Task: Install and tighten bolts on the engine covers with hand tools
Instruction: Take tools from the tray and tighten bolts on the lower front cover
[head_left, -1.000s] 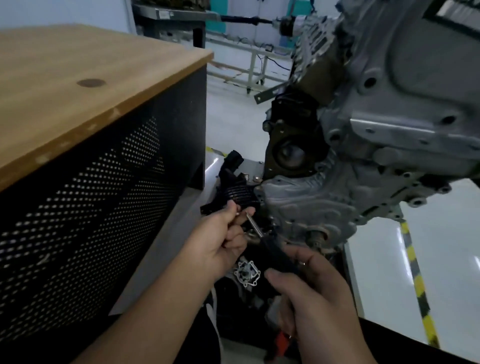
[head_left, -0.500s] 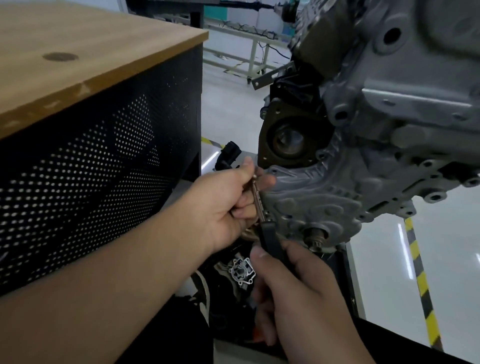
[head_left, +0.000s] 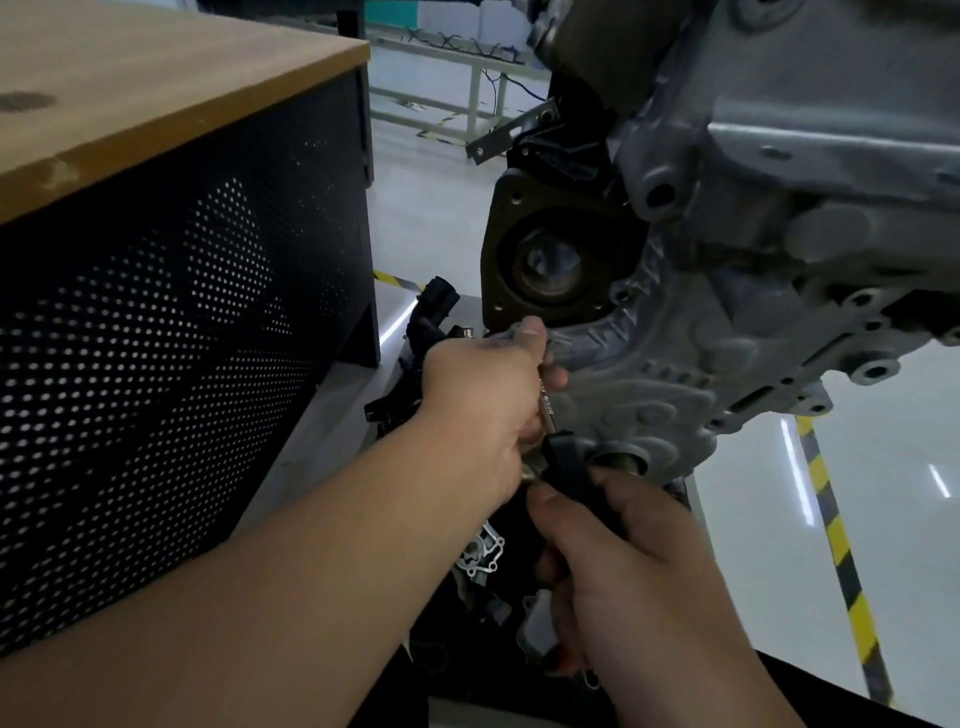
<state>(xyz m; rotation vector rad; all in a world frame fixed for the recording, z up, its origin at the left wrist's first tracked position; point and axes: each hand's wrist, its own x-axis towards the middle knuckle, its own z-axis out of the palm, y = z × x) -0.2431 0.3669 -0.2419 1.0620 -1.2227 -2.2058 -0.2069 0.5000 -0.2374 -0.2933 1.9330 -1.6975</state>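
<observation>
A grey cast engine cover (head_left: 660, 395) hangs on the engine at centre right, with a dark round flange (head_left: 550, 260) above its left end. My right hand (head_left: 639, 582) grips the black handle (head_left: 571, 467) of a ratchet wrench below the cover. Its thin metal shank (head_left: 546, 410) runs up along the cover's left edge. My left hand (head_left: 483, 410) pinches the upper end of that shank against the cover. The wrench head and any bolt are hidden behind my left fingers.
A wooden-topped cabinet (head_left: 156, 249) with a black perforated side stands close on the left. Black plastic parts (head_left: 431, 317) and a small silver pump housing (head_left: 483, 558) lie below the engine. Yellow-black floor tape (head_left: 836, 540) runs at the right.
Both hands rose from under the cover to its left edge. The wrench went from slanted to nearly upright against the cover, and my view moved closer.
</observation>
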